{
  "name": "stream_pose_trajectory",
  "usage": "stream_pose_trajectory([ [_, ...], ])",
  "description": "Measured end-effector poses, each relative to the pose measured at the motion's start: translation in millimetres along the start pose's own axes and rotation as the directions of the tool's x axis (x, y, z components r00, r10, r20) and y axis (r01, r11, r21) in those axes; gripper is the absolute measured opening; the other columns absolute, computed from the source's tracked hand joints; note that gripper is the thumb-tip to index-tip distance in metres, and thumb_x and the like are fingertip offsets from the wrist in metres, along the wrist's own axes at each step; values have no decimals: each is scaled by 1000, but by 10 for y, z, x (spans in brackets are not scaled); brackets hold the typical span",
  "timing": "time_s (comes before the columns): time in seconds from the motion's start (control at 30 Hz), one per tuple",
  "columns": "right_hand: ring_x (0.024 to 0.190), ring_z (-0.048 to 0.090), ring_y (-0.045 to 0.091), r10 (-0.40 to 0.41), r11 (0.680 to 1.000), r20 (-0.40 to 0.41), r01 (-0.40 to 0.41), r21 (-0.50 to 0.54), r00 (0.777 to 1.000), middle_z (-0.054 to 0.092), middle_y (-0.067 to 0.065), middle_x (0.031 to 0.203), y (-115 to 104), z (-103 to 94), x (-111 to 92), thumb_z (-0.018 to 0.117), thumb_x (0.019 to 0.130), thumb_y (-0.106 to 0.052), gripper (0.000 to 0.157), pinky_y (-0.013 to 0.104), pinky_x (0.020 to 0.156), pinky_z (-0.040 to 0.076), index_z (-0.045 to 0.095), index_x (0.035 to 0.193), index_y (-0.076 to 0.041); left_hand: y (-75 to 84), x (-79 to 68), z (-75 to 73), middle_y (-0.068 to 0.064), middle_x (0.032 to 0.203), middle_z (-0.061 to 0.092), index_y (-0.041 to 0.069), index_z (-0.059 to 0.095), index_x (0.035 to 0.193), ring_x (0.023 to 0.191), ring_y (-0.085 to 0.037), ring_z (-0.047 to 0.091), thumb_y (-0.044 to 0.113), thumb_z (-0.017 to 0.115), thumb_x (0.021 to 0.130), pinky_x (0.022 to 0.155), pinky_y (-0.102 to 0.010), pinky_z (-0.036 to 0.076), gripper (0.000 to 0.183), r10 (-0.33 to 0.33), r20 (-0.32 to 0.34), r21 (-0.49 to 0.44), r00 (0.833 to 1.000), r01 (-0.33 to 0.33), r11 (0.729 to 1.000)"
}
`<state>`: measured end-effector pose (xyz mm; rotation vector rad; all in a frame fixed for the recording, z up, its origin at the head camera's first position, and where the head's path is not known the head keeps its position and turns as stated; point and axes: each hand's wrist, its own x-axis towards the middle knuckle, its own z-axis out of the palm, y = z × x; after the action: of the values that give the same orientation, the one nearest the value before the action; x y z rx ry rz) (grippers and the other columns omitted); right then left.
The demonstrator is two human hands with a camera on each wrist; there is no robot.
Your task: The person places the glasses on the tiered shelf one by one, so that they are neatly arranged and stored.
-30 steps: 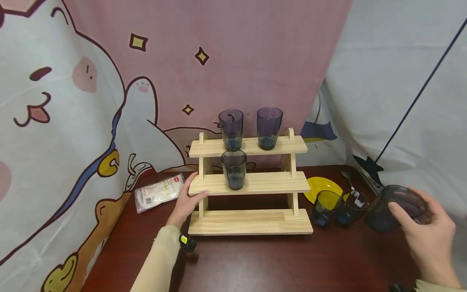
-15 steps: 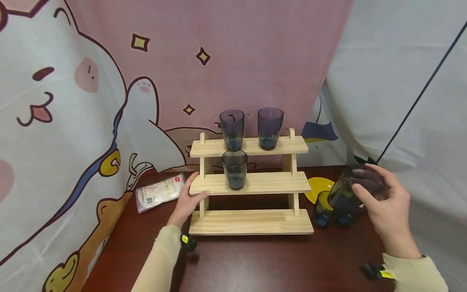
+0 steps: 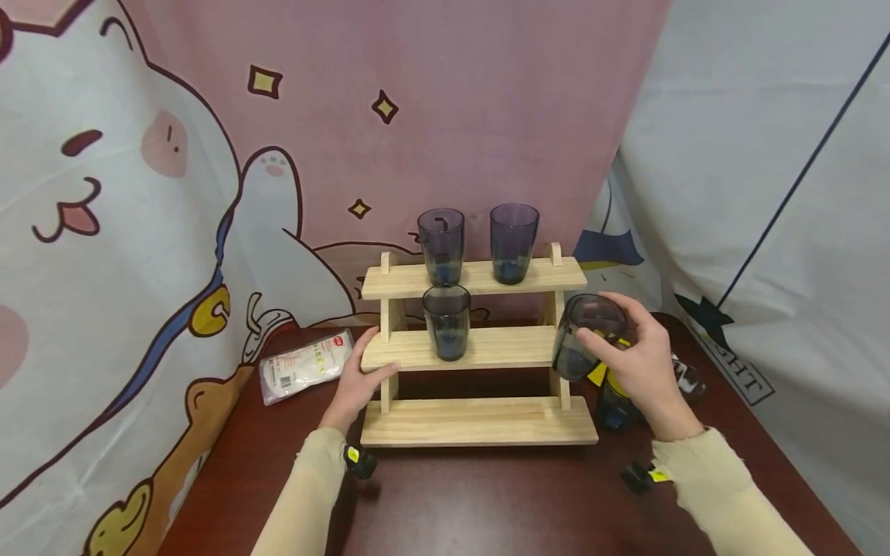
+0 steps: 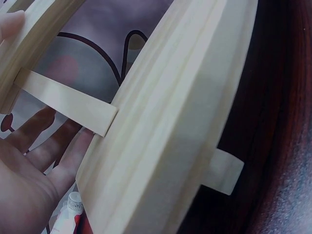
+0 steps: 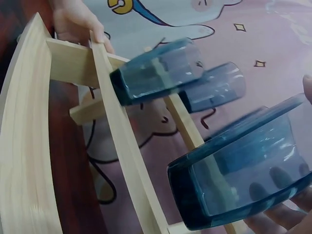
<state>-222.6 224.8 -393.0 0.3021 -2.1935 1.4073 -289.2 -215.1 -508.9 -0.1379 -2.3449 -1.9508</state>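
Note:
My right hand (image 3: 643, 363) grips a dark tinted drinking glass (image 3: 587, 340), held tilted in front of the right end of the middle tier. My left hand (image 3: 354, 386) holds the left end of the middle board of a three-tier wooden display stand (image 3: 480, 425), thumb on the front edge and fingers at the side. One glass (image 3: 447, 324) stands upright on the middle tier, left of centre. On the top tier are two more, a left glass (image 3: 441, 247) and a right glass (image 3: 514, 245). The right wrist view shows the held glass (image 5: 243, 170) close up.
Right of the stand, another glass (image 3: 613, 409) and a yellow plate (image 3: 596, 376) are partly hidden behind my right hand. A plastic-wrapped packet (image 3: 306, 367) lies left of the stand on the dark red-brown table (image 3: 487, 502). Printed cloth (image 3: 528, 100) hangs behind.
My right hand has carried the glass leftward and up, from the table's right side to the right end of the middle tier. My left hand keeps its place on the stand.

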Motion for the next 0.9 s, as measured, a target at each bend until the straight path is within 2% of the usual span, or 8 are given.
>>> stream_pose_trajectory([
  [0.1, 103, 63, 13, 26, 1000, 31, -26, 4, 999, 66, 13, 129, -7, 117, 50, 84, 92, -18, 63, 13, 77, 53, 57, 149, -12, -96, 35, -10, -3, 162, 43, 39, 41, 159, 140, -29, 46, 24, 86, 90, 114, -52, 39, 83, 12, -9, 2, 1000, -12, 1000],
  [0.17, 102, 62, 17, 34, 999, 47, -35, 19, 998, 66, 14, 129, 4, 194, 83, 84, 92, -20, 63, 14, 77, 54, 57, 148, -12, -97, 34, -8, -2, 161, 44, 40, 42, 158, 139, -29, 48, 24, 86, 90, 112, -52, 41, 83, 12, -13, 2, 1000, -12, 1000],
  [0.37, 104, 67, 21, 44, 995, 91, -52, 85, 995, 65, 15, 132, 28, 409, 171, 85, 91, -22, 66, 16, 79, 56, 56, 149, -11, -89, 34, -4, -3, 161, 44, 35, 41, 160, 137, -30, 49, 24, 86, 91, 110, -52, 43, 84, 17, -11, 4, 1000, -17, 1000],
  [0.5, 111, 66, 29, 69, 994, 126, -78, 74, 990, 65, 15, 134, 6, 528, 215, 85, 91, -29, 69, 15, 81, 54, 55, 150, -13, -104, 36, -7, -3, 163, 41, 30, 39, 162, 140, -30, 47, 24, 85, 91, 111, -53, 42, 85, 11, -6, 3, 1000, -11, 1000],
  [0.57, 114, 66, 33, 79, 994, 142, -90, 70, 987, 65, 15, 135, -3, 577, 233, 85, 91, -31, 69, 16, 82, 53, 55, 150, -13, -109, 38, -6, -3, 164, 40, 32, 39, 162, 142, -31, 45, 24, 85, 92, 113, -53, 40, 85, 5, -7, 2, 1000, -5, 1000],
  [0.77, 118, 64, 32, 102, 992, 163, -113, 62, 981, 63, 11, 137, 25, 691, 289, 84, 91, -36, 67, 18, 86, 52, 56, 149, -15, -80, 44, -4, -2, 167, 36, 40, 39, 160, 146, -31, 41, 23, 84, 92, 115, -52, 37, 83, -28, -3, 1, 1000, 28, 1000],
  [0.9, 115, 64, 29, 114, 992, 166, -122, 40, 979, 63, 10, 136, 41, 748, 315, 84, 91, -40, 70, 25, 87, 53, 55, 150, -16, -86, 69, -19, -6, 167, 36, 36, 36, 163, 144, -32, 44, 19, 83, 92, 112, -51, 41, 86, -58, 13, 3, 998, 58, 998],
])
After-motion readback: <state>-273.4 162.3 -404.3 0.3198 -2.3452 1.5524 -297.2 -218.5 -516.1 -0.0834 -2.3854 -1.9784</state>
